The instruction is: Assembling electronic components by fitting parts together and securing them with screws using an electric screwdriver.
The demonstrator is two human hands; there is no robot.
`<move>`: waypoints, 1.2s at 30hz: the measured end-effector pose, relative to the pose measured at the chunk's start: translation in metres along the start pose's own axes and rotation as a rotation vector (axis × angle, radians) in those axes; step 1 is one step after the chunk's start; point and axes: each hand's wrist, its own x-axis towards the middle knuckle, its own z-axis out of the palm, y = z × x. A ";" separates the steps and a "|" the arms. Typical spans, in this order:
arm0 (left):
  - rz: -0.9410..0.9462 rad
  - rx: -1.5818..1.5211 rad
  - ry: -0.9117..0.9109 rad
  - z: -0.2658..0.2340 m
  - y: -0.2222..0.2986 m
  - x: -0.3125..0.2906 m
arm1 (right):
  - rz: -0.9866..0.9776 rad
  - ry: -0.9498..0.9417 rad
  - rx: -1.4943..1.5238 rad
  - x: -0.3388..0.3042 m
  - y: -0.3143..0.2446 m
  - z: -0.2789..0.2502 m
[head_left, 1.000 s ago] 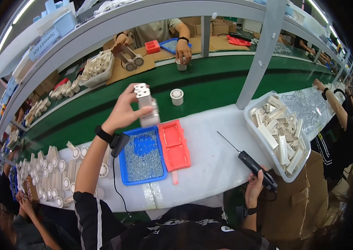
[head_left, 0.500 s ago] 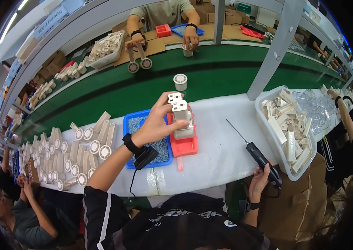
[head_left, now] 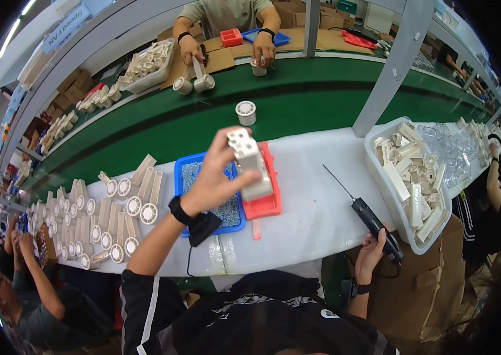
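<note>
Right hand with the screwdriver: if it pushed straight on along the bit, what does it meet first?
Likely bare white table top. The right hand holds the black electric screwdriver, bit aimed up-left; the red tray seems left of that line, depth unclear.

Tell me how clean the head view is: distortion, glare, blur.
Head view: strong fisheye, with the green conveyor and shelf rails bowing toward a black vignetted rim; bright strip lights flare at the upper left; the left hand and its white plastic part are sharp, without motion blur.
</note>
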 end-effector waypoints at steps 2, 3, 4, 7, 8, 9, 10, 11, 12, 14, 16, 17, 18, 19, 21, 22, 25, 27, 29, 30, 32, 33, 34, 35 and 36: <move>-0.249 -0.358 0.109 -0.014 -0.016 0.013 | 0.003 0.009 -0.003 0.000 -0.001 -0.003; -0.227 -0.276 0.103 -0.028 -0.030 0.023 | 0.006 0.002 0.001 0.001 -0.002 -0.003; -0.203 -0.188 0.100 -0.049 -0.045 0.032 | 0.011 -0.010 0.009 -0.001 -0.003 -0.003; -0.246 0.319 -0.110 -0.110 -0.114 0.052 | 0.020 -0.034 0.044 -0.004 -0.004 -0.004; -0.186 0.543 -0.248 -0.121 -0.141 0.057 | 0.018 -0.049 0.070 -0.003 -0.005 -0.004; -0.122 0.765 -0.387 -0.130 -0.167 0.057 | 0.016 -0.064 0.097 -0.003 -0.007 -0.003; -0.168 0.861 -0.434 -0.141 -0.194 0.053 | 0.018 -0.068 0.102 -0.004 -0.010 0.001; -0.213 0.955 -0.483 -0.148 -0.212 0.051 | 0.046 -0.052 0.153 -0.005 -0.016 0.007; -0.214 0.962 -0.483 -0.161 -0.228 0.049 | 0.075 -0.039 0.205 -0.005 -0.022 0.014; -0.476 0.979 -0.660 -0.168 -0.246 0.052 | 0.098 -0.010 0.248 -0.006 -0.032 0.019; -0.535 1.045 -0.609 -0.153 -0.232 0.066 | 0.141 -0.014 0.316 -0.003 -0.038 0.019; -0.600 1.110 -0.547 -0.140 -0.218 0.076 | 0.159 -0.017 0.347 -0.001 -0.041 0.020; -0.656 1.172 -0.489 -0.121 -0.208 0.087 | 0.151 -0.003 0.343 0.000 -0.044 0.019; -0.455 1.093 -0.390 -0.097 -0.197 0.093 | 0.143 -0.019 0.405 0.000 -0.046 0.019; -0.208 0.841 -0.186 -0.054 -0.194 0.093 | 0.145 -0.075 0.534 0.001 -0.051 0.025; -0.152 0.676 -0.078 -0.044 -0.200 0.086 | 0.150 -0.088 0.536 0.003 -0.052 0.034; -0.396 0.651 -0.202 -0.022 -0.202 0.088 | 0.164 -0.148 0.568 0.013 -0.049 0.073; -0.514 0.637 -0.262 -0.019 -0.193 0.085 | 0.300 -0.170 0.617 0.026 -0.041 0.106; -0.345 0.453 -0.186 -0.023 -0.177 0.081 | 0.501 -0.182 0.704 0.049 -0.015 0.121; -0.334 0.443 -0.204 -0.017 -0.158 0.078 | 0.602 -0.195 0.759 0.056 -0.008 0.126; -0.159 0.160 -0.020 -0.003 -0.113 0.068 | 0.633 -0.130 0.790 0.058 -0.012 0.130; -0.124 0.153 -0.033 -0.002 -0.091 0.058 | 0.680 -0.102 0.817 0.057 -0.015 0.135; -0.088 0.139 -0.046 0.000 -0.070 0.046 | 0.720 -0.071 0.842 0.057 -0.018 0.137; -0.026 0.130 -0.076 0.003 -0.053 0.037 | 0.686 -0.037 0.842 0.060 -0.020 0.133; 0.036 0.122 -0.105 0.004 -0.039 0.026 | 0.791 -0.130 0.799 0.062 -0.021 0.127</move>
